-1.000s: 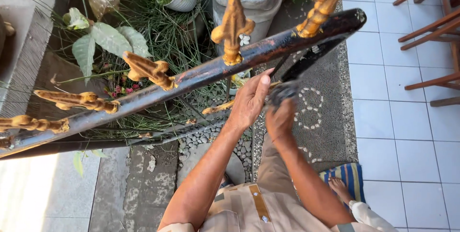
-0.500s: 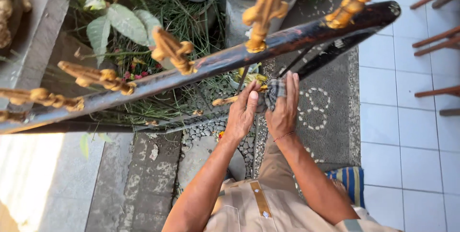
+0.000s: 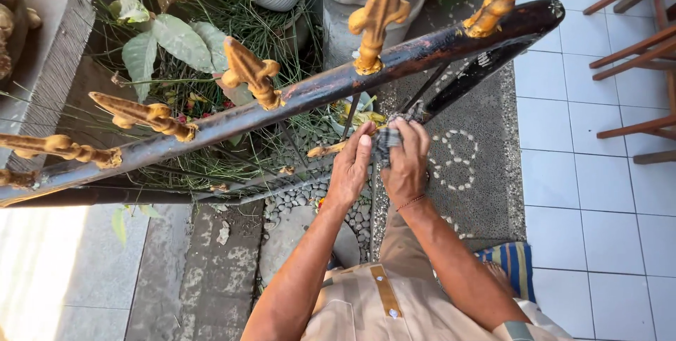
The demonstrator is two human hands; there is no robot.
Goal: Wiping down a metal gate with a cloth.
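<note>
White tiled floor point(image 3: 598, 193), striped mat point(image 3: 517, 260) on it, pebble-patterned paving point(image 3: 479, 172) alongside
</note>
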